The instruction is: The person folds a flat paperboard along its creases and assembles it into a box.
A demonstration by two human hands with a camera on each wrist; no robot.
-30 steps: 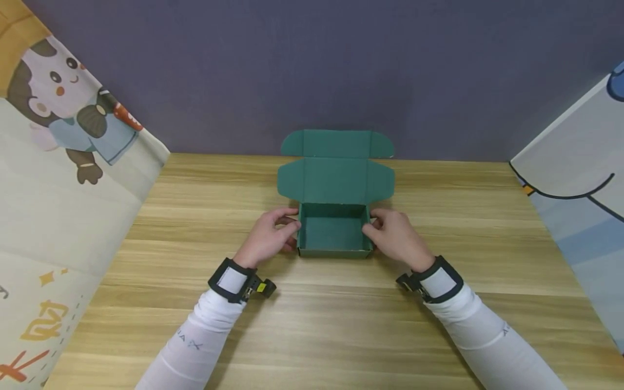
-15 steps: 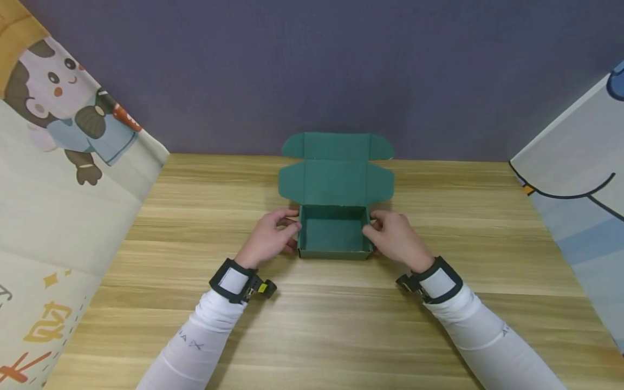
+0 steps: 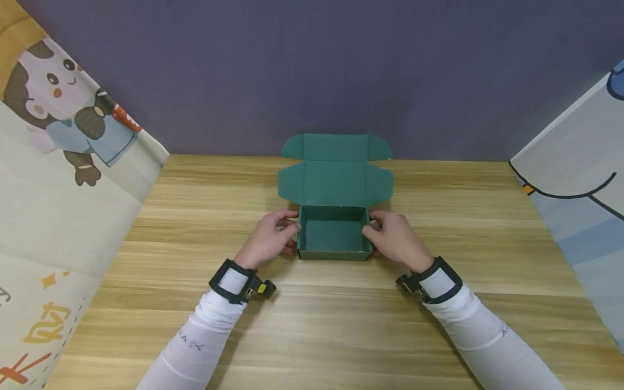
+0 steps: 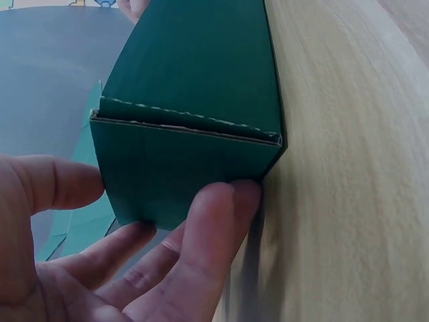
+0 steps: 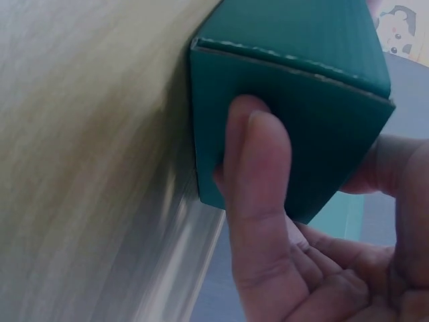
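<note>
A green cardboard box (image 3: 333,234) stands on the wooden table, its inside bare. Its lid (image 3: 335,183) is folded back, with side flaps and a front flap spread out. At the box's left end, my left hand (image 3: 269,236) grips the side, thumb by the rim and fingertips against the outer wall (image 4: 154,174). On the opposite end my right hand (image 3: 397,238) holds the box, its thumb hooked at the rim. Bent fingers (image 5: 258,168) press on that outer wall in the right wrist view. The box's front face points toward me.
A dark blue-grey wall panel (image 3: 322,70) rises behind the table (image 3: 331,330), close to the lid. Printed cloths stand along the left (image 3: 58,216) and right (image 3: 575,173) sides. Each wrist wears a black strap with a small camera.
The box and its lid sit very slightly lower in the head view, a touch nearer to me. Both hands keep their hold at the two ends.
</note>
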